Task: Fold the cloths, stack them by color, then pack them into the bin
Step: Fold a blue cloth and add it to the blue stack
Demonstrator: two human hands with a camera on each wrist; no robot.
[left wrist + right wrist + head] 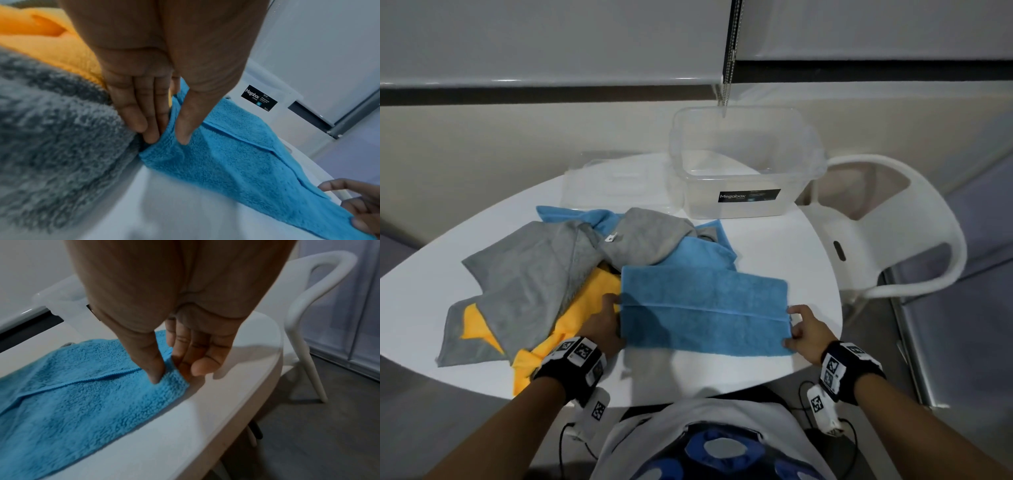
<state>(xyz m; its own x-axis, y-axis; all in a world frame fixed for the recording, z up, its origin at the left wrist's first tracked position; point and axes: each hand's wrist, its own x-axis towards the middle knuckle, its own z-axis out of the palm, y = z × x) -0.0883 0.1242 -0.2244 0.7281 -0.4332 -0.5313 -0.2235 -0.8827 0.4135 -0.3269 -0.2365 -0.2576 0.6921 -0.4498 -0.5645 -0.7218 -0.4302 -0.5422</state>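
Observation:
A blue cloth (703, 310) lies folded over itself on the white table, its hemmed edge running across the middle. My left hand (607, 318) pinches its left end between thumb and fingers (164, 134). My right hand (799, 329) pinches the right end the same way (166, 373). Behind it lies a heap of loose cloths: grey cloths (530, 284), a yellow cloth (582, 318) and more blue cloths (702, 250). The clear plastic bin (746, 164) stands empty at the table's far side.
A clear lid (616, 181) lies left of the bin. A white plastic chair (887, 233) stands at the table's right. The table edge (825, 349) is close to my right hand. Bare tabletop shows in front of the blue cloth.

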